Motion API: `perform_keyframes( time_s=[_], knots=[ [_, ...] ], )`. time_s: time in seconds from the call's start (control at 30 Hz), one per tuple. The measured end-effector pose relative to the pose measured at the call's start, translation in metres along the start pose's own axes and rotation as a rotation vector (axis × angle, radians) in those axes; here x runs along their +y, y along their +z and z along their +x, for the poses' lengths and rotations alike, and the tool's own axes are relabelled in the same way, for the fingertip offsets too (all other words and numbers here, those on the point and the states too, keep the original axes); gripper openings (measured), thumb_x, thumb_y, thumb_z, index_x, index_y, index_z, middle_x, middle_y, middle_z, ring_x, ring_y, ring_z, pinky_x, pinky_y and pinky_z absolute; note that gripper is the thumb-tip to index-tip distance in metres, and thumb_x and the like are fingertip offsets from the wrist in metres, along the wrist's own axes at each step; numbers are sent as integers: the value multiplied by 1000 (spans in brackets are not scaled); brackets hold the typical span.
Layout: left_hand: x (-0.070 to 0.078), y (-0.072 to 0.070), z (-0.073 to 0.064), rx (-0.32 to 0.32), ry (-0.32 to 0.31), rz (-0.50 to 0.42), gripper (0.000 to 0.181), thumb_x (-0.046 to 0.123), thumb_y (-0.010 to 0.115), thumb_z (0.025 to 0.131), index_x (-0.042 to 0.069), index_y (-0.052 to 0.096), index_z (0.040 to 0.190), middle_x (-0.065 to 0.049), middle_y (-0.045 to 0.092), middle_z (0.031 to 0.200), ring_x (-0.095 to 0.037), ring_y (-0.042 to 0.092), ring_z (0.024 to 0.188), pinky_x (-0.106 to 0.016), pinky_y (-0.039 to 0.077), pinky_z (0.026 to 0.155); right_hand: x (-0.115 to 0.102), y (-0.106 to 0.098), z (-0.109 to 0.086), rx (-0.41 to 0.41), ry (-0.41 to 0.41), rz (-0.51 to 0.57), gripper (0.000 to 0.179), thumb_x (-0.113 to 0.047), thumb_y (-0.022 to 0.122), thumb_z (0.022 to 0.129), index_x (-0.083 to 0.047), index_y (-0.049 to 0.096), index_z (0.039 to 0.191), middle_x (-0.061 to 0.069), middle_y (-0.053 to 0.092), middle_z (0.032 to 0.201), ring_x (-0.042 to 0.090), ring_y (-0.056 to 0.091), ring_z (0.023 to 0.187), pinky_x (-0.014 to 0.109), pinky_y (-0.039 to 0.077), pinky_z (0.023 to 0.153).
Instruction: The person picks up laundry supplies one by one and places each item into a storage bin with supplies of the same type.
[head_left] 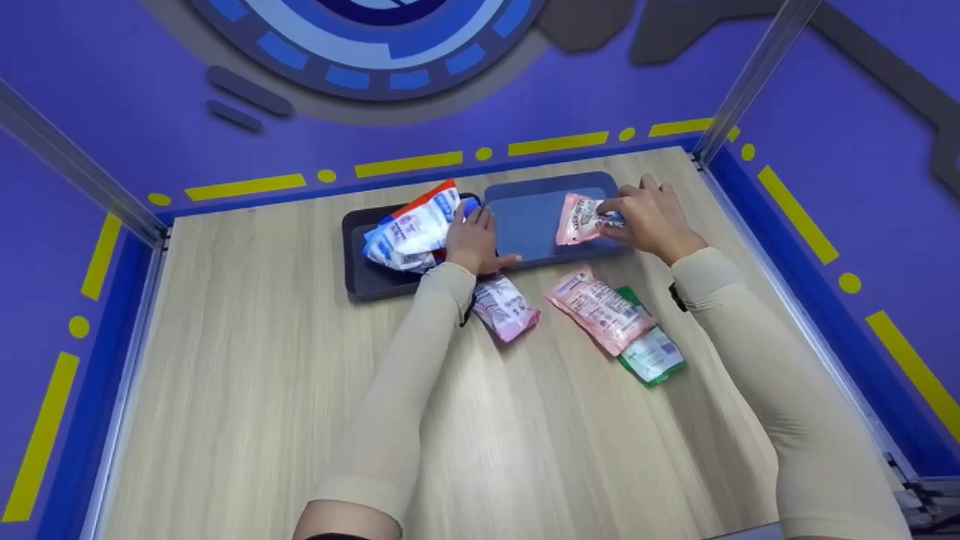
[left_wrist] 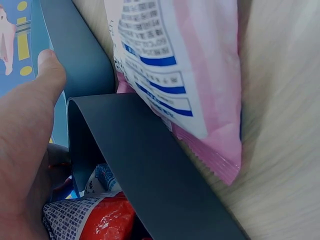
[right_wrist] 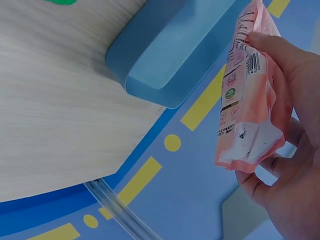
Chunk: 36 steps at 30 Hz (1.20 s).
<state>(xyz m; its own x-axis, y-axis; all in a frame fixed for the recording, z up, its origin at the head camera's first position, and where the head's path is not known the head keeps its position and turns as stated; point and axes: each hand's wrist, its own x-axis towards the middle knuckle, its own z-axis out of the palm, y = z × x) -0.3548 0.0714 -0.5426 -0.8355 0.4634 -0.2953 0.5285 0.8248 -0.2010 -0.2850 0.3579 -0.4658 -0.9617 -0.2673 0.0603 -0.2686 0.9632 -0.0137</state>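
My right hand [head_left: 651, 219] pinches a pink and white snack packet [head_left: 577, 219] over the right end of the blue-grey tray [head_left: 521, 217]. In the right wrist view, the thumb lies on the face of this pink packet [right_wrist: 245, 95], with fingers behind it. At the right side of the dark tray [head_left: 360, 281], my left hand [head_left: 472, 244] rests by a pile of blue, white and red packets [head_left: 416, 229], its thumb stretched toward the blue-grey tray. Part of that pile hides beneath the left hand. A pink-purple packet [head_left: 506, 307] lies near the left wrist, against the tray's outer wall.
On the wooden table [head_left: 247, 390], another pink packet [head_left: 600, 307] overlaps a green and white packet [head_left: 652, 356] in front of the blue-grey tray. Purple panels [head_left: 420, 124] with yellow marks stand behind the table and along both sides. A metal post [head_left: 750, 82] rises at the back right corner.
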Motion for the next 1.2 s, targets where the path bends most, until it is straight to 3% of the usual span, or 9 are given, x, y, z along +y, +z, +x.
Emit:
perform_keyframes(
  time_s=[0.27, 0.53, 1.2],
  knots=[
    [3, 0, 4, -13, -16, 10, 108, 88, 27, 90, 11, 20, 165, -5, 13, 172, -24, 11, 158, -51, -6, 126, -1, 6, 12, -27, 47, -16, 39, -38, 79, 91, -17, 77, 124, 18, 70, 119, 40, 49, 102, 60, 44, 86],
    [3, -1, 0, 20, -23, -2, 106, 87, 30, 90, 11, 26, 164, -5, 18, 171, -24, 15, 158, -51, -4, 126, -2, 18, 24, -16, 55, -20, 37, -39, 78, 92, -18, 77, 123, 18, 70, 118, 39, 49, 98, 58, 44, 83],
    [2, 1, 3, -19, -34, -10, 108, 87, 30, 90, 11, 20, 165, -5, 15, 172, -23, 12, 158, -50, -6, 126, 0, 49, 47, 8, 92, 0, 38, -38, 76, 94, -17, 75, 125, 21, 67, 124, 45, 50, 107, 61, 43, 86]
  ],
)
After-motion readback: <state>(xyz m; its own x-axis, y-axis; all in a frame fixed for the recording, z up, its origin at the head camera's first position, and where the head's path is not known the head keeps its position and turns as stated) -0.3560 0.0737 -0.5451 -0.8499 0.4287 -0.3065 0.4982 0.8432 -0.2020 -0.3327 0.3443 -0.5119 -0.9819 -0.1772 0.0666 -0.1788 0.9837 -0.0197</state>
